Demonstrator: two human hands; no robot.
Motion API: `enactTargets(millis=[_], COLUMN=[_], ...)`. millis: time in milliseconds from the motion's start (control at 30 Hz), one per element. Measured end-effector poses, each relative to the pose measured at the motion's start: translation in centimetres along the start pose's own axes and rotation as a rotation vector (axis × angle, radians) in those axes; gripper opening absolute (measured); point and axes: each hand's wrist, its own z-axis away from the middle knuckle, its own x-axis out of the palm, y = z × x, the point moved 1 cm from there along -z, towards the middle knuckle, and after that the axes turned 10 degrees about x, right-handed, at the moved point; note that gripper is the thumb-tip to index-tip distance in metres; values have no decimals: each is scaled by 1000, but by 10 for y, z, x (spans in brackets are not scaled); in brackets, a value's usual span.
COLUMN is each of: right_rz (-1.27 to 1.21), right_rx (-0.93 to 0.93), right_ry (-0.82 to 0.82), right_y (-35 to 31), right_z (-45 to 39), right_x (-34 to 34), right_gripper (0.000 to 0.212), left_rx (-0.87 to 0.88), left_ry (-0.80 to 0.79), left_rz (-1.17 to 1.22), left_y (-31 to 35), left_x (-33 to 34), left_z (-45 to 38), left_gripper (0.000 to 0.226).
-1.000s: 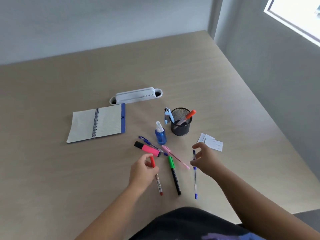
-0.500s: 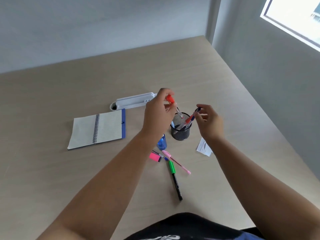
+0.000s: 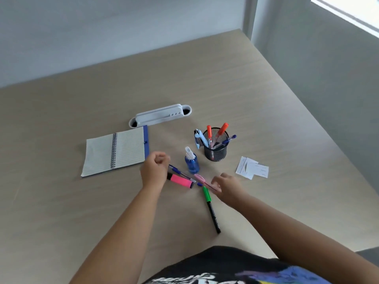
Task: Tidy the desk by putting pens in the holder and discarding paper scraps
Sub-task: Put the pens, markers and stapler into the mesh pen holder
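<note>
A black mesh holder stands at the desk's middle with a red pen, an orange marker and a blue pen in it. On the desk lie a pink highlighter, a blue pen, a pink pen and a green-capped black marker. My left hand hovers loosely curled at the blue pen's left end, holding nothing. My right hand has its fingers apart right at the pink pen's near end. White paper scraps lie to the right.
An open spiral notebook lies at the left. A white desk organiser sits behind it. A blue spray bottle stands beside the holder, and a light blue stapler leans at the holder's left side. The desk's right edge runs diagonally.
Both hands dropped the red pen and the blue pen into the holder, then came back down to the pens on the desk.
</note>
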Motion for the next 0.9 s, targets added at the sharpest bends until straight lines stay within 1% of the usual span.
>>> enactTargets(millis=[67, 133, 200, 267, 333, 400, 467, 500, 567, 600, 667, 700, 767, 800, 833, 867, 900], right_rz=[27, 50, 55, -31, -229, -441, -576, -605, -597, -586, -572, -567, -627, -670, -679, -641, -551], right_rx=[63, 111, 131, 124, 103, 90, 81, 79, 75, 75, 80, 80, 53, 25, 2, -1, 12], right_ry=[-25, -21, 19, 107, 260, 391, 443, 453, 448, 440, 449, 478, 560, 595, 597, 535, 407], right_y=[0, 4, 8, 9, 5, -4, -14, -20, -29, -32, -37, -39, -39, -38, -36, -34, -33], right_z=[-5, -7, -2, 5, 11, 11, 4, -1, -12, -17, -22, -20, -8, 0, 9, 15, 21], right_x=[3, -1, -12, -30, -55, -82, -105, -114, -122, -123, -119, -114, -98, -86, -72, -56, -39], right_gripper=[36, 46, 43, 33, 21, 15, 15, 15, 16, 18, 25, 32, 48, 52, 51, 47, 42], left_rx=[-153, -195, -179, -200, -248, -256, -229, -207, -179, -178, -187, -194, -223, -236, -244, -251, -260], left_ry=[-87, -185, -293, -338, -325, -290, -251, -255, -324, -363, -406, -410, -391, -374, -352, -328, -310], left_rz=[-20, -104, -223, -252, -214, -183, -155, -158, -208, -232, -253, -255, -237, -221, -199, -172, -151], left_y=[-29, -43, -45, -43, -45, -51, -55, -56, -54, -53, -51, -52, -53, -54, -55, -56, -58], left_x=[9, 20, 30, 33, 30, 26, 24, 23, 25, 27, 29, 28, 26, 24, 23, 23, 23], left_z=[8, 10, 6, 0, -4, -4, -2, -1, 1, 3, 6, 7, 7, 7, 6, 6, 6], left_gripper=[26, 45, 56, 59, 58, 54, 56, 62, 75, 76, 65, 62, 66, 67, 67, 67, 69])
